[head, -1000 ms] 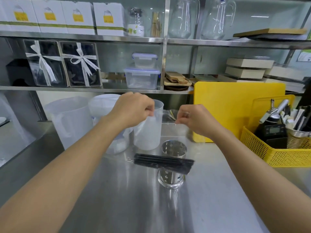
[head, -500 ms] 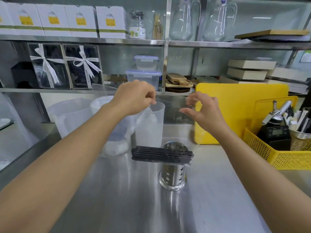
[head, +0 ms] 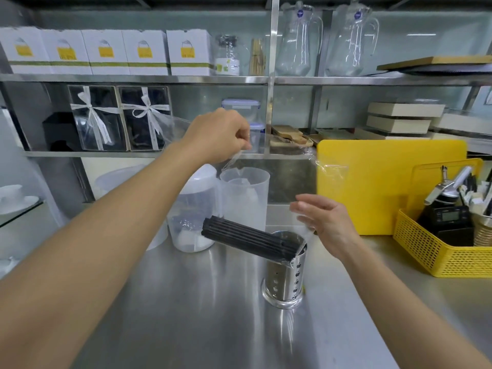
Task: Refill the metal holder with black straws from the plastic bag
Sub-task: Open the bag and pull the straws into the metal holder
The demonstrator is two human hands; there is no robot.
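A perforated metal holder [head: 284,280] stands upright on the steel counter [head: 199,315]. A bundle of black straws [head: 247,235] hangs tilted in the bottom of a clear plastic bag [head: 279,182], its right end down over the holder's mouth. My left hand [head: 221,137] is raised and pinches the bag's top left edge. My right hand [head: 324,222] is lower, just right of the holder, fingers spread and relaxed against the bag's side; whether it grips the film is unclear.
Translucent plastic jugs [head: 245,198] and containers [head: 194,209] stand behind the holder on the left. A yellow cutting board [head: 386,187] leans at the back right, with a yellow basket [head: 439,251] of tools beside it. Shelves with boxes and glass jugs rise behind.
My left hand rose with the bag's edge. My right hand let go of the top and dropped beside the holder. The straw bundle tilted, its right end sinking onto the holder's mouth.
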